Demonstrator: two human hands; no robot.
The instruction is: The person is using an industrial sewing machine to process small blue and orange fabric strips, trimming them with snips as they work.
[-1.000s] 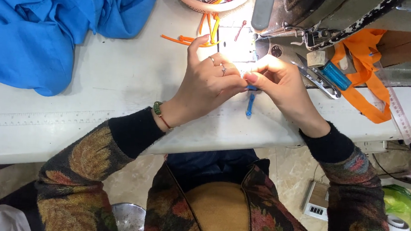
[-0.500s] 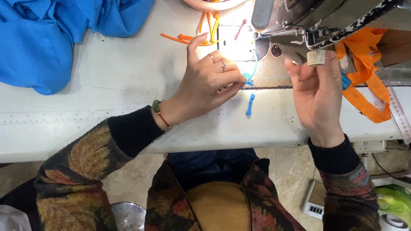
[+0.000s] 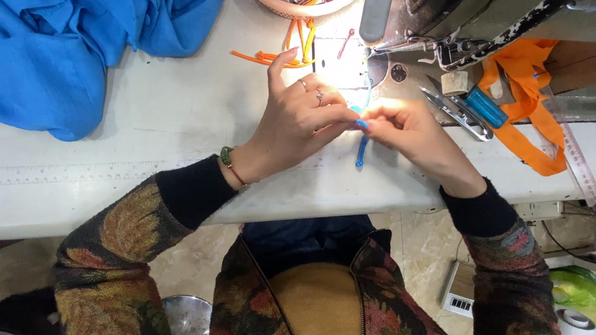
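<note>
Both hands are pinched together on a thin blue cord (image 3: 361,149), right at the table (image 3: 140,128) edge in front of the sewing machine (image 3: 476,19). The left hand (image 3: 294,122) has thumb and fingers closed on the top of it, index finger sticking up; the right hand (image 3: 412,133) is closed on the same spot from 3 o'clock. The loose end hangs down toward 6 o'clock over the edge.

What could go wrong, I'd say: the cord is skinny and slick-looking, so it could slip out of the pinch and drop off the table. The snips (image 3: 456,110) lie just at 2 o'clock from the right hand, so a careless reach might catch a blade. The orange strap (image 3: 525,113) could also tangle in.

Containers: a pinkish bowl (image 3: 288,6) at 12 o'clock, cut off by the frame, holds orange cords and mixed bits; some orange cords (image 3: 278,54) lie spilled beside it. Blue fabric (image 3: 63,32) is piled at 10 o'clock.
</note>
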